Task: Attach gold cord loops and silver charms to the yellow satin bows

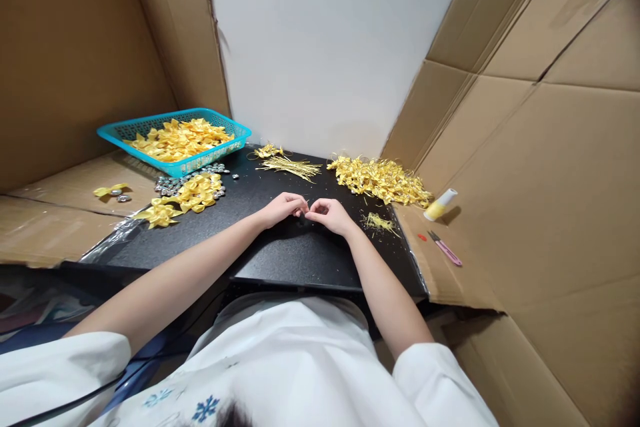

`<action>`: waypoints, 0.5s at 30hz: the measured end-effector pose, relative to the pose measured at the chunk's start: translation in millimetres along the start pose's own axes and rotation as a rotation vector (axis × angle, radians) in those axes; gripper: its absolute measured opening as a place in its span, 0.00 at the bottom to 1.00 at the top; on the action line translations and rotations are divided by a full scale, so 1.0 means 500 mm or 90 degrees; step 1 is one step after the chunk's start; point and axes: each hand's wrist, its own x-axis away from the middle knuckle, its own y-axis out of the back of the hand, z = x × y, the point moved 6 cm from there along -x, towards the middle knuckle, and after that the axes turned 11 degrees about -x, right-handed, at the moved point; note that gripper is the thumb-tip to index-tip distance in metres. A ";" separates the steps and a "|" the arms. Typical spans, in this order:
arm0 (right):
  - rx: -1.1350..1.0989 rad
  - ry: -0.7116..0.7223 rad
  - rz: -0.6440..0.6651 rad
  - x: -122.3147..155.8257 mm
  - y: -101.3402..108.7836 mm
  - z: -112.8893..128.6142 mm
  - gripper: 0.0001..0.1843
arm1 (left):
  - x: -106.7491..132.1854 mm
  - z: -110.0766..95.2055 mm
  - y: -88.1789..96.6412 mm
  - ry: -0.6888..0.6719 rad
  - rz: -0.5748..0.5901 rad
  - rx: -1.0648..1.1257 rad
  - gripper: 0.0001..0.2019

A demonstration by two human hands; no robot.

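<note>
Gold wires (291,167) lie left-to-right; slightly splayed

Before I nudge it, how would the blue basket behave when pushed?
The basket likely slides rather than tips, being wide and shallow. Being perforated, it may flex slightly. The yellow pieces heaped inside look loose and might spill if jolted.

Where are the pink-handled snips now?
In the head view, the pink-handled snips lie on the cardboard at the right, beside the small red disc and below the yellow-and-white cylinder.

Forearms (193,270) angle inward, the left hand (283,209) and right hand (332,215) close together, fingers (296,204) curled.
</note>
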 end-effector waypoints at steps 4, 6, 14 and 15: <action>0.028 0.019 -0.026 0.000 0.005 0.003 0.10 | 0.002 -0.002 0.003 0.007 -0.014 -0.014 0.10; 0.043 0.029 -0.036 0.000 0.006 0.004 0.09 | 0.001 0.001 0.006 0.012 -0.027 -0.019 0.11; 0.101 0.065 -0.063 0.000 0.010 0.011 0.06 | -0.001 0.010 0.014 0.000 -0.062 -0.037 0.22; 0.107 0.068 -0.064 0.001 0.010 0.011 0.06 | 0.000 0.009 0.014 -0.005 -0.063 -0.042 0.23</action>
